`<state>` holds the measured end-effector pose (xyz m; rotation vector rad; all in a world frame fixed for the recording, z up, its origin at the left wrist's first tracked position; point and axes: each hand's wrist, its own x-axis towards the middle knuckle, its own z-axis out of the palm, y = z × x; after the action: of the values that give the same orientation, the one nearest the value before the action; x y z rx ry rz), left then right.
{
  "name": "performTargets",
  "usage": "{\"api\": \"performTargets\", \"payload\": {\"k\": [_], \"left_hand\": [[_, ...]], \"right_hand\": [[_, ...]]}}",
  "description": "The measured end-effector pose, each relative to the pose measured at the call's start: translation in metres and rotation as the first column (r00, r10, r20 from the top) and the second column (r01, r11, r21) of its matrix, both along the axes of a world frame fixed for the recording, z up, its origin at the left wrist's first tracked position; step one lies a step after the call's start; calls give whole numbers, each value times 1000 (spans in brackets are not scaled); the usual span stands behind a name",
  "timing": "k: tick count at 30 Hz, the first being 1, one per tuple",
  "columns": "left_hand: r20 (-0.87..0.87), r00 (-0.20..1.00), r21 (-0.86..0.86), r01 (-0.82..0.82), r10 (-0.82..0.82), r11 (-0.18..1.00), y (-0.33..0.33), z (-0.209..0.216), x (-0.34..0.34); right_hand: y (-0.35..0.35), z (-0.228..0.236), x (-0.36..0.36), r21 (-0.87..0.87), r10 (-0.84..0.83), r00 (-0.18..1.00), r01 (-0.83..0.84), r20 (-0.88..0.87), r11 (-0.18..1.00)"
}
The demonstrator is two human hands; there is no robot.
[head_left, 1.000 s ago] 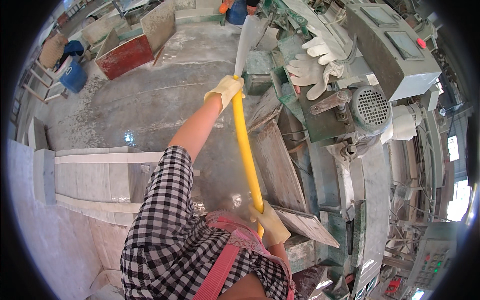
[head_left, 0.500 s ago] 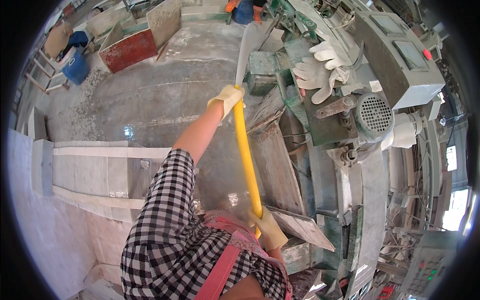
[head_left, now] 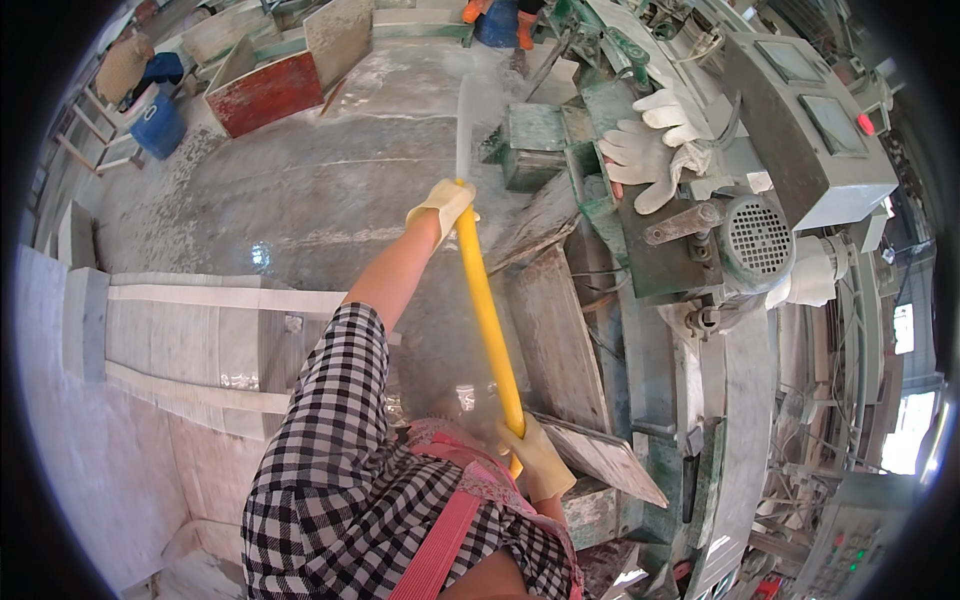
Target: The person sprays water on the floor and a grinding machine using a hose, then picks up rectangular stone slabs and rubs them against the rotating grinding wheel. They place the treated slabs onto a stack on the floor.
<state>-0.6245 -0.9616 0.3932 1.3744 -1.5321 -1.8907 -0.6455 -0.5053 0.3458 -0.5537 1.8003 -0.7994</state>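
A yellow hose (head_left: 483, 300) runs up and away from my waist, bending slightly. My left hand (head_left: 447, 207), in a cream rubber glove, is wrapped round its far end. From that end a whitish jet of water (head_left: 464, 120) shoots forward over the wet grey floor (head_left: 330, 190). My right hand (head_left: 538, 460), gloved the same way, grips the hose lower down, close to my body. Below this hand only a short piece of the hose shows; the rest is hidden by my clothing.
On the right stand a green-grey machine with a motor (head_left: 757, 235), a control box (head_left: 815, 120) and white work gloves (head_left: 645, 150). Boards (head_left: 565, 340) lean beside it. Stacked slabs with pale straps (head_left: 190, 345) lie left. Farther off are a red panel (head_left: 265, 95), a blue bucket (head_left: 157, 122) and a person's orange boots (head_left: 526, 28).
My left hand has swung the hose end slightly left, and the water jet has shifted left with it. My right hand keeps its place on the hose.
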Motion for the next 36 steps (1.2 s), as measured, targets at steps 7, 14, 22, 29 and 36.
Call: {"api": "performTargets", "payload": {"k": [7, 14, 22, 29, 36], "left_hand": [[-27, 1000, 4, -10, 10, 1000, 0, 8, -9], [-14, 998, -100, 67, -69, 993, 7, 37, -26], [-96, 994, -130, 45, -57, 991, 8, 41, -48], [-56, 995, -177, 67, -78, 982, 2, 41, -58], [-66, 993, -219, 78, -94, 973, -2, 45, -66]], "right_hand": [[-2, 3, -3, 25, 8, 1000, -7, -20, 1000], [-11, 24, -4, -52, -55, 998, 54, -27, 997], [-15, 43, -5, -63, -135, 989, 138, 55, 988], [-20, 54, -6, -74, -158, 983, 165, 96, 983], [-24, 59, -3, -98, -163, 982, 173, 98, 980]]}}
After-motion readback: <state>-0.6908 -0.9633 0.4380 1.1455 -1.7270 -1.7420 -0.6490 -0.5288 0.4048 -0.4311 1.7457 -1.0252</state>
